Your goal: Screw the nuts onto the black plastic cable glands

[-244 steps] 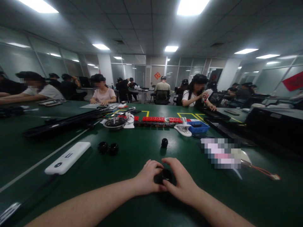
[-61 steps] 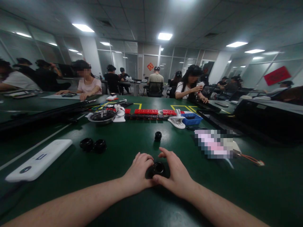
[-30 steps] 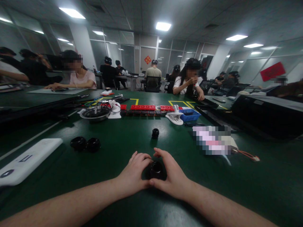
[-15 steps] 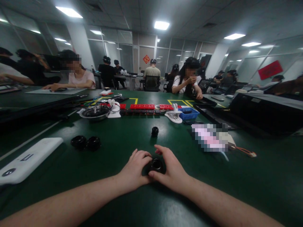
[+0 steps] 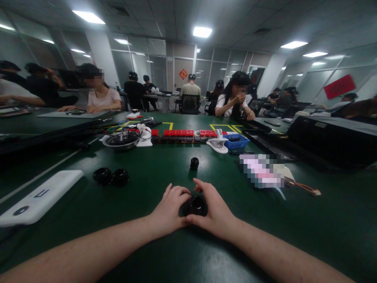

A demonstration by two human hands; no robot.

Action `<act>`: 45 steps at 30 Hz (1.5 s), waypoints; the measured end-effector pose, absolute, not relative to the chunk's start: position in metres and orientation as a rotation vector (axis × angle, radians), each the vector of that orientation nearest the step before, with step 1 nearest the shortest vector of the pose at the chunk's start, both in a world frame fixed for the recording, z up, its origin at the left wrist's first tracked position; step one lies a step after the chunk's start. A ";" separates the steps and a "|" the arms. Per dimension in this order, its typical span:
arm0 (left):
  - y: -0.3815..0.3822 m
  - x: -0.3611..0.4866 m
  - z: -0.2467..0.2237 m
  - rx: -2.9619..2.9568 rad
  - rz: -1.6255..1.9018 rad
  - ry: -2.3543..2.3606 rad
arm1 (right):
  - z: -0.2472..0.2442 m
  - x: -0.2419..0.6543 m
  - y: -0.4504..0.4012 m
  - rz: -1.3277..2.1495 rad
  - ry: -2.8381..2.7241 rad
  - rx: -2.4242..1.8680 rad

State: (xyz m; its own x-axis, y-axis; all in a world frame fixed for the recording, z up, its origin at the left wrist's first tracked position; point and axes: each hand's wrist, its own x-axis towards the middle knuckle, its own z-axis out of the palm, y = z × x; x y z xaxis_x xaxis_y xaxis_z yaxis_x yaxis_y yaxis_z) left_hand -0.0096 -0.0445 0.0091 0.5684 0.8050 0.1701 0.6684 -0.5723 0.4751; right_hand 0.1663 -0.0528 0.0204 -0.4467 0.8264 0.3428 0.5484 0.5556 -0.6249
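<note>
A glossy black ring-shaped part [image 5: 197,203] with a round hole facing up sits low over the green table between my two hands. My left hand [image 5: 172,205] curls round its left side, with the fingertips partly hidden behind it. Round the right side wraps my right hand [image 5: 214,206], its thumb across the near edge and its fingers arched over the far edge. Straight ahead of the hands stands a smaller black round part [image 5: 194,163]. Two more black ring-shaped parts, one on the left [image 5: 101,175] and one beside it [image 5: 120,177], rest close together.
A white slab-like device [image 5: 44,196] lies at left. Farther back are a metal bowl [image 5: 120,146], white clip-like stands [image 5: 218,143], red blocks [image 5: 178,133] and a blue tray [image 5: 236,142]. At right are a blurred packet and orange wires [image 5: 304,188]. Several people sit beyond.
The view has shifted slightly, moving the whole scene a little to the right. Both hands stay round the black ring-shaped part with almost the same hold.
</note>
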 end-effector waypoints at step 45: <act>-0.043 -0.009 0.009 2.392 0.524 1.208 | 0.020 0.167 -0.054 0.594 -2.155 -1.144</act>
State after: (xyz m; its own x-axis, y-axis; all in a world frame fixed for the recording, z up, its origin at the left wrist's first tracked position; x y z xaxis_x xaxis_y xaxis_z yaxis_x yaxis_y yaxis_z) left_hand -0.0091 -0.0431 0.0088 0.5543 0.8196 0.1450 0.6662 -0.5413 0.5130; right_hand 0.1672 -0.0539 0.0195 -0.4325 0.8462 0.3113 0.5673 0.5238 -0.6355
